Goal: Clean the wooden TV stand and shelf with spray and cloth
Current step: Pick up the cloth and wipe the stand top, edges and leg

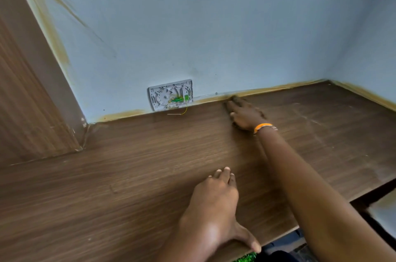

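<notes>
The wooden TV stand top fills the lower part of the view. My right hand, with an orange band at the wrist, reaches to the back edge where the wood meets the wall. Its fingers lie straight and press a dark brownish cloth flat on the wood; only a little of the cloth shows past the fingertips. My left hand rests flat on the wood near the front edge, fingers straight and thumb spread toward the edge. No spray bottle is in view.
A pale blue wall rises behind the stand, with yellowish stains along the joint. An uncovered white wall box with green parts and a loose thin wire sits just left of my right hand. A wooden side panel stands at the left.
</notes>
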Demonstrator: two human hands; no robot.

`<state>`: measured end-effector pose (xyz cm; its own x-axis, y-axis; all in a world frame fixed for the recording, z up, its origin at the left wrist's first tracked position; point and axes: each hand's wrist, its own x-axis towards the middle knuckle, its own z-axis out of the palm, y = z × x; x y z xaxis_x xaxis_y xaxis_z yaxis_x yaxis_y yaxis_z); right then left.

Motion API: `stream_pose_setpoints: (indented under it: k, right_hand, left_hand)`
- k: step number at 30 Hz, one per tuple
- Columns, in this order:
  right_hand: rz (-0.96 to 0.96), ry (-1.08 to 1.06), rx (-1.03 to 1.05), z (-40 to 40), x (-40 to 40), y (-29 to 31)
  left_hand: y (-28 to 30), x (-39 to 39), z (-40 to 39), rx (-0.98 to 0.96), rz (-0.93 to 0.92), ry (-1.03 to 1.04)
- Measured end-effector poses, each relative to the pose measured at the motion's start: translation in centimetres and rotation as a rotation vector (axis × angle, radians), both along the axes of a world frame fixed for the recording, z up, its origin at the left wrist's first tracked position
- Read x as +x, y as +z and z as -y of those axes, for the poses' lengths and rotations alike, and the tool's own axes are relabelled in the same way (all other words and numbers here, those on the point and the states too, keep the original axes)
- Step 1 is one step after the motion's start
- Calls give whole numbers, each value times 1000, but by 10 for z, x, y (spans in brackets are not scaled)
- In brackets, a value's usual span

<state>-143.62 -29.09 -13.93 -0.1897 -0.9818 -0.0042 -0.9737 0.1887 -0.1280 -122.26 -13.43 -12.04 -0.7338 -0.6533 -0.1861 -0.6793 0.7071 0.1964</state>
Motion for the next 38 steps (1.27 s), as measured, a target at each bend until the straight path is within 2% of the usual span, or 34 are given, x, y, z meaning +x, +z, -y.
stream_pose_setpoints:
  k: [4,6,8,10,12,14,17,20,23,28,31,34,38]
  right_hand:
    - [4,449,29,1,111,-11]
    - [51,556,41,-1,124,-15]
    - [112,584,35,3,104,-11]
    - [153,568,9,7,72,-5]
    - [184,463,-11,10,24,-6]
    - [188,241,-29,9,-40,-8]
    - [81,-178,-9,-2,-133,-10]
    - [22,-329,54,-7,-149,-11]
    - [-15,-199,41,-14,-103,-6]
    - [-38,393,-41,-51,34,-9]
    - [31,631,68,-70,90,-14]
    - [116,597,74,-71,67,-2]
    - [141,213,-10,-82,-43,-1]
  left_hand:
    - [2,-1,-1,22,17,5]
    - [0,-2,-1,43,22,10]
    - [-1,-4,0,79,58,7]
    - [-1,-5,0,103,86,1]
    - [-3,-7,2,110,108,-2]
    - [-6,-9,4,106,125,4]
    - [-9,-16,7,111,115,16]
    - [-8,-19,11,130,105,41]
    - [-6,-17,7,136,138,23]
    - [4,-9,2,107,124,9]
    - [6,-10,-4,72,111,6]
    - [5,-18,-18,85,110,-21]
    - [-8,-31,-29,13,74,-30]
